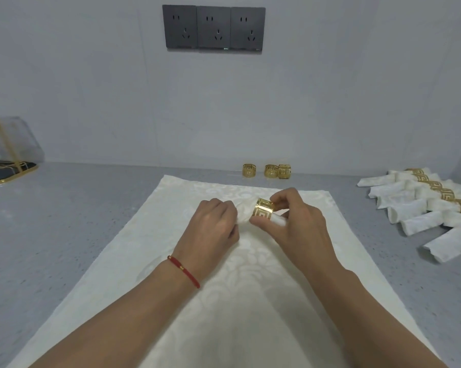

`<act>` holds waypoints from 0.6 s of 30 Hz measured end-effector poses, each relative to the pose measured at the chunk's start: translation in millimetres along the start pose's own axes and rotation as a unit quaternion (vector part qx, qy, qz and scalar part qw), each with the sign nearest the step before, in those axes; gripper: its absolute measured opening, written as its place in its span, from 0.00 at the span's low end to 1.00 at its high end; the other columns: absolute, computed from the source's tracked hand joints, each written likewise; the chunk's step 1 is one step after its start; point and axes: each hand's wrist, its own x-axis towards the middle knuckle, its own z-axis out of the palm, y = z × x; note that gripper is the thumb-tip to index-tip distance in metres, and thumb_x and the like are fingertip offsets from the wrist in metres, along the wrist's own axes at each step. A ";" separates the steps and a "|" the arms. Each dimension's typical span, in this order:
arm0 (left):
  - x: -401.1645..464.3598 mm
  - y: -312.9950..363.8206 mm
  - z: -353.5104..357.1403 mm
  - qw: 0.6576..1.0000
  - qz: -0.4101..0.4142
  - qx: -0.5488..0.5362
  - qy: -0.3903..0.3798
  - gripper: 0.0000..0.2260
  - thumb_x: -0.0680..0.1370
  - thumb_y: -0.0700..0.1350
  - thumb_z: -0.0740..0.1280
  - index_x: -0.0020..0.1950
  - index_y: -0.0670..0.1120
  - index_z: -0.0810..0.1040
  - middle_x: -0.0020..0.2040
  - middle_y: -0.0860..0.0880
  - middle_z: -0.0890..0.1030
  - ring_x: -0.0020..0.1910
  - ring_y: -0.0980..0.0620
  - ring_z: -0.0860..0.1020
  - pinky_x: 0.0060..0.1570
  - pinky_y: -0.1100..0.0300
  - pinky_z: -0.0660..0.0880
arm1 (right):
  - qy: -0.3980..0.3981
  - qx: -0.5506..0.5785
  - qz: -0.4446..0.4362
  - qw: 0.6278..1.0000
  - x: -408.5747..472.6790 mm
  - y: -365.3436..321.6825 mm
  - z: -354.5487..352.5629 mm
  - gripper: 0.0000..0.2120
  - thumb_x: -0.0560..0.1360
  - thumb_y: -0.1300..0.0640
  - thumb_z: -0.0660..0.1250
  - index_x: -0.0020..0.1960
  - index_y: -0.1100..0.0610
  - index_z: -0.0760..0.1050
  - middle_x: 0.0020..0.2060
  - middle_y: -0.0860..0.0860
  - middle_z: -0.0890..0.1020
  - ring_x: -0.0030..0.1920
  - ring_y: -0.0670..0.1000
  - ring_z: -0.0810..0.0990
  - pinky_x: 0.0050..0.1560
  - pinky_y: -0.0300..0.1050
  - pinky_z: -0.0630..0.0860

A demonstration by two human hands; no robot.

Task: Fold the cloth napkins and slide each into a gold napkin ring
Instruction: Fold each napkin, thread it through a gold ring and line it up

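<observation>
A rolled white napkin is held above a cream patterned cloth spread on the grey counter. My left hand grips the roll's left part. My right hand pinches a gold napkin ring that sits around the roll, and a short white end pokes out on the ring's right side. Most of the roll is hidden by my fingers. Three spare gold rings stand at the back of the counter near the wall.
Several rolled napkins in gold rings lie in a row at the right of the counter. A gold-edged tray with a clear cover stands at the far left. Wall sockets are mounted above.
</observation>
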 end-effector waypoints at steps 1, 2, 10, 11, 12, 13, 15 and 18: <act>0.5 1.1 -0.1 1.000 0.000 -0.003 0.010 0.11 0.61 0.31 0.67 0.33 0.43 0.68 0.29 0.46 0.68 0.32 0.47 0.66 0.35 0.57 0.61 | 0.006 0.023 0.012 1.000 -0.1 0.2 -0.4 0.24 0.69 0.40 0.79 0.56 0.45 0.70 0.47 0.39 0.80 0.45 0.42 0.77 0.48 0.45 0.73; 0.7 1.3 -0.2 1.000 -0.001 -0.005 0.019 0.11 0.61 0.31 0.68 0.33 0.43 0.68 0.29 0.47 0.68 0.33 0.48 0.65 0.35 0.57 0.63 | 0.012 0.046 0.023 0.999 -0.6 -0.2 -0.7 0.25 0.68 0.41 0.79 0.55 0.45 0.69 0.47 0.39 0.80 0.43 0.41 0.76 0.45 0.41 0.71; -0.9 -8.4 -3.9 0.999 -0.033 -0.009 0.014 0.14 0.62 0.31 0.71 0.34 0.43 0.67 0.30 0.48 0.69 0.34 0.49 0.65 0.36 0.59 0.62 | -0.006 0.123 -0.009 0.992 -0.5 3.0 -3.4 0.06 0.76 0.49 0.74 0.50 0.46 0.79 0.39 0.43 0.82 0.34 0.45 0.74 0.36 0.34 0.67; -1.2 -9.5 -4.1 0.999 -0.035 -0.010 0.012 0.14 0.62 0.31 0.71 0.34 0.43 0.67 0.30 0.48 0.69 0.34 0.49 0.64 0.36 0.60 0.61 | -0.004 0.139 -0.011 0.990 -0.2 5.1 -4.1 0.03 0.78 0.52 0.72 0.51 0.46 0.81 0.38 0.42 0.82 0.33 0.44 0.73 0.37 0.35 0.67; -1.2 -10.1 -4.1 0.999 -0.037 -0.012 0.014 0.13 0.62 0.31 0.71 0.34 0.43 0.68 0.30 0.48 0.69 0.35 0.50 0.64 0.36 0.60 0.61 | -0.001 0.163 -0.007 0.987 -0.1 6.1 -4.7 0.05 0.79 0.55 0.71 0.51 0.46 0.82 0.38 0.41 0.83 0.33 0.43 0.72 0.38 0.34 0.67; -1.2 -10.1 -4.3 0.999 -0.037 -0.016 0.017 0.13 0.62 0.31 0.70 0.34 0.43 0.68 0.30 0.48 0.69 0.35 0.50 0.65 0.37 0.60 0.62 | 0.002 0.187 0.002 0.982 0.8 6.2 -5.1 0.06 0.79 0.56 0.71 0.51 0.46 0.84 0.40 0.40 0.84 0.33 0.42 0.73 0.39 0.34 0.68; -0.7 -9.4 -5.2 0.999 -0.032 -0.025 0.029 0.11 0.63 0.31 0.70 0.34 0.42 0.69 0.31 0.48 0.70 0.35 0.49 0.66 0.37 0.59 0.65 | 0.003 0.228 0.025 0.973 3.3 3.3 -7.6 0.07 0.78 0.56 0.73 0.47 0.43 0.86 0.45 0.40 0.85 0.36 0.40 0.76 0.40 0.33 0.69; 0.9 -5.4 -8.8 0.999 -0.011 -0.030 0.038 0.07 0.65 0.31 0.69 0.36 0.39 0.73 0.32 0.48 0.71 0.37 0.49 0.66 0.38 0.57 0.68 | -0.011 0.257 0.055 0.965 5.4 1.0 -11.7 0.09 0.76 0.56 0.74 0.43 0.43 0.88 0.45 0.42 0.86 0.34 0.40 0.76 0.37 0.32 0.68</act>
